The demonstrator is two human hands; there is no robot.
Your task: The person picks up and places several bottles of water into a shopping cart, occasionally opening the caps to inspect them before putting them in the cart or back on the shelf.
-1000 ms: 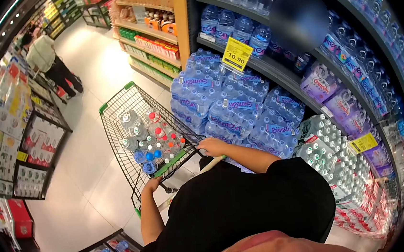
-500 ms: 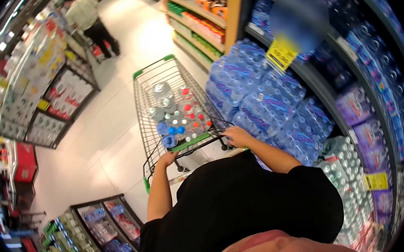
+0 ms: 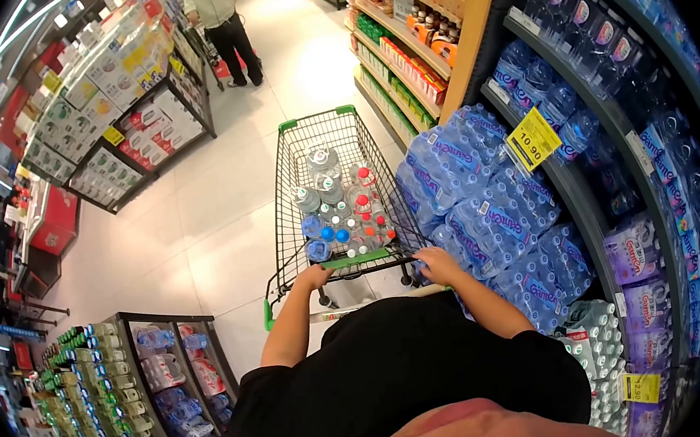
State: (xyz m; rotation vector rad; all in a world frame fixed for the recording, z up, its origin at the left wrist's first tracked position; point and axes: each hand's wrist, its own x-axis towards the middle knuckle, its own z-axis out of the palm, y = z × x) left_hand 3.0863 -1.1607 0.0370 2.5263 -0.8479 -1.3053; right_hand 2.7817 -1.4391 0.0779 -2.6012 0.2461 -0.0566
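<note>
A wire shopping cart (image 3: 346,111) with green corner pieces stands in front of me. My left hand (image 3: 313,277) is closed around the left part of its handle (image 3: 355,260), and my right hand (image 3: 436,265) grips the right end. Clear bottles lie in the basket, among them large clear bottles (image 3: 324,161), several with red caps (image 3: 363,201) and two with blue caps (image 3: 327,234). Blue-topped bottles (image 3: 318,249) sit in the near left corner of the basket. Parts of the fingers are hidden by the grip.
Blue-wrapped water packs (image 3: 492,223) are stacked close on the cart's right, below shelves with a yellow price tag (image 3: 534,139). A wooden shelf (image 3: 468,50) stands ahead right. Stacked boxes (image 3: 134,83) and a bottle rack (image 3: 176,375) line the left. A person (image 3: 221,26) stands farther up the tiled aisle.
My view has turned, so the cart, shelves and person ahead appear farther right. The blur over the right shelves is gone. Both hands stay on the handle.
</note>
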